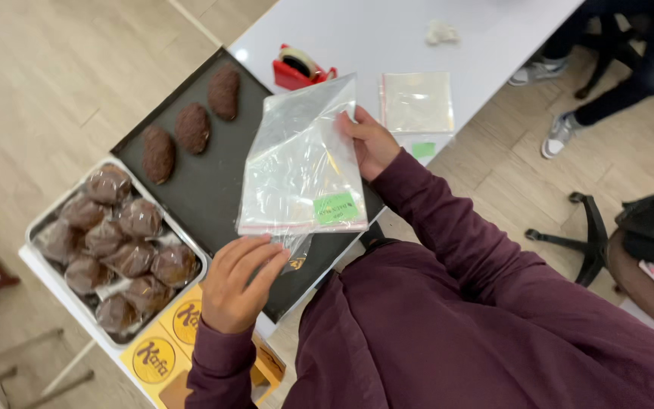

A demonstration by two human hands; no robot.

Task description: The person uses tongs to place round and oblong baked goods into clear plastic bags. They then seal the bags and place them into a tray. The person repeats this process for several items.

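Both my hands hold a clear zip bag [297,163] with a green label above a dark baking tray [213,185]. My left hand [238,282] pinches the bag's near edge by the zip strip. My right hand [370,142] grips its far side. The bag looks empty. Three brown oval cocoa-coated pieces [191,129] lie in a row on the dark tray's far end. Beside it stands a metal tray [43,220] filled with several brown pieces wrapped in clear film [119,242].
On the white table sit a red tape dispenser [300,70], a stack of clear bags [418,102] and a crumpled white scrap [440,32]. Yellow boxes [164,348] lie by my left arm. Another person's legs [607,68] and an office chair [630,242] are at the right.
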